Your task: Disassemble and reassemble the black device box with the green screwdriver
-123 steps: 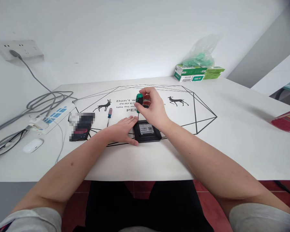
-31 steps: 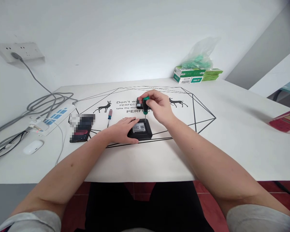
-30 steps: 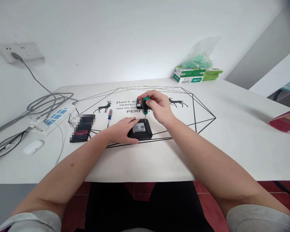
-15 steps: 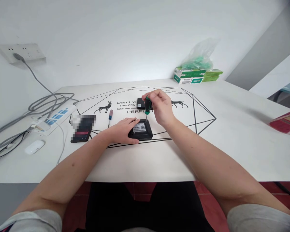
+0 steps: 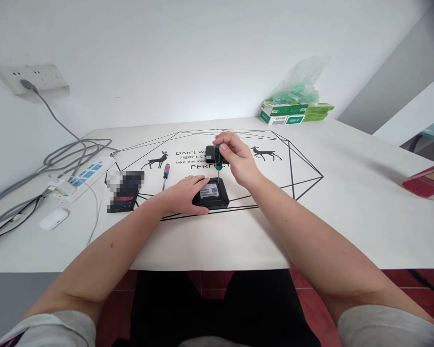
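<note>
- Along the far left, 1 wall socket panel (image 5: 53,79) and 1 power strip (image 5: 88,173), with grey cables too tangled to count.
- Just right of them, 1 white rounded case (image 5: 54,219) and 1 phone (image 5: 128,188), partly pixelated.
- Next, 1 pink-and-blue screwdriver (image 5: 166,171) lies unused; with the green screwdriver, that makes 2.
- The left hand (image 5: 183,195) grasps the left end of the black case, thumb along its near edge and fingers over its top.
- At the table's middle, 1 black case (image 5: 213,195) lies label up, bracketed by that hand. The step in hand looks like driving or loosening a screw at its far right corner; which cannot be told.
- Upright there stands the green screwdriver (image 5: 219,164), its shaft reaching that corner. The next move likely calls for straight pressure and a firm brace.
- Beyond the tool, 1 smaller black box (image 5: 209,153), partly hidden.
- The right hand (image 5: 240,161) pinches the green handle, fingers curled round it.
- At far right, several green boxes (image 5: 275,114), number unclear, 1 plastic bag (image 5: 298,89) and 1 red pack (image 5: 428,182).
</note>
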Tool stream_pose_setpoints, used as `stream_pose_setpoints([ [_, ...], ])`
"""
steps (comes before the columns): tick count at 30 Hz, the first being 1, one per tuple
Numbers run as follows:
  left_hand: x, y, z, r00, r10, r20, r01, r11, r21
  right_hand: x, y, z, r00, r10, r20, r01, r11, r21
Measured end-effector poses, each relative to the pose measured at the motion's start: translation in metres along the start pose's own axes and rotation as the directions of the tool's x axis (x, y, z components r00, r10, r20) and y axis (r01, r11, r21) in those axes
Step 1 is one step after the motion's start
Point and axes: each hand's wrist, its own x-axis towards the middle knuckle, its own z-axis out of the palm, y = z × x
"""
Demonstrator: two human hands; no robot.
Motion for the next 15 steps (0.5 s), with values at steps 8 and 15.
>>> stream_pose_setpoints([
  [8,0.000,0.005,-0.004,0.999,-0.032,0.034,0.031,0.999,0.005,-0.001,-0.011,0.001,0.998,0.000,-0.062,-0.005,0.997,-0.082],
  [15,0.000,0.004,-0.004,0.999,-0.024,0.027,0.024,1.000,-0.013,-0.005,-0.014,0.009,0.980,0.159,-0.118,-0.151,0.985,0.080],
])
